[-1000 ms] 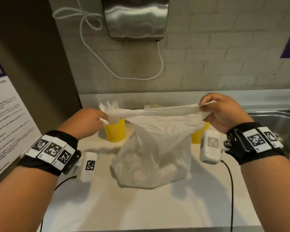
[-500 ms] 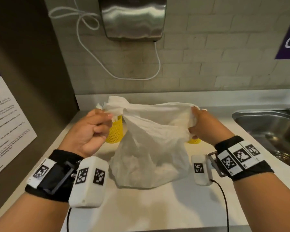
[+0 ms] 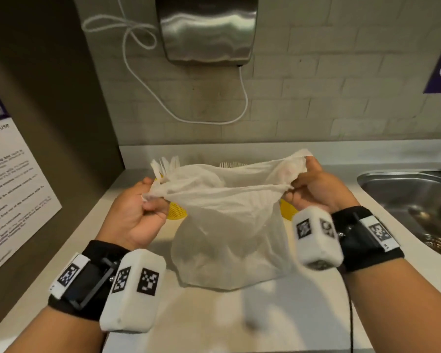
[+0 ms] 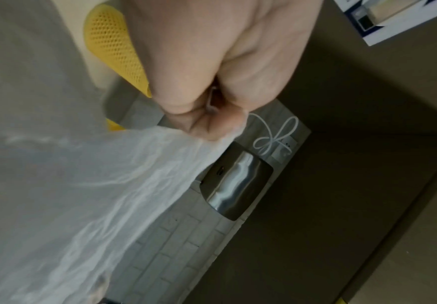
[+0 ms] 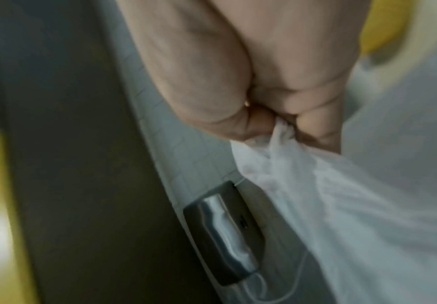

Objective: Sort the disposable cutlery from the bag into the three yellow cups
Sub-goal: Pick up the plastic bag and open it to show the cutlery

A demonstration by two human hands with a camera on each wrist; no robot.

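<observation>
The bag (image 3: 229, 233) stands on the counter (image 3: 239, 322), its mouth pulled open between both hands. The left hand (image 3: 135, 212) pinches the bag's left rim with curled fingers; the right hand (image 3: 316, 189) does the same at the right rim, fingers bunched on gathered plastic. Behind the bag, 2 yellow cups show: the left cup (image 3: 176, 210) holds white cutlery (image 3: 163, 166), and the right cup (image 3: 288, 211) peeks out by the right hand. A sink (image 3: 405, 200) lies to the right.
</observation>
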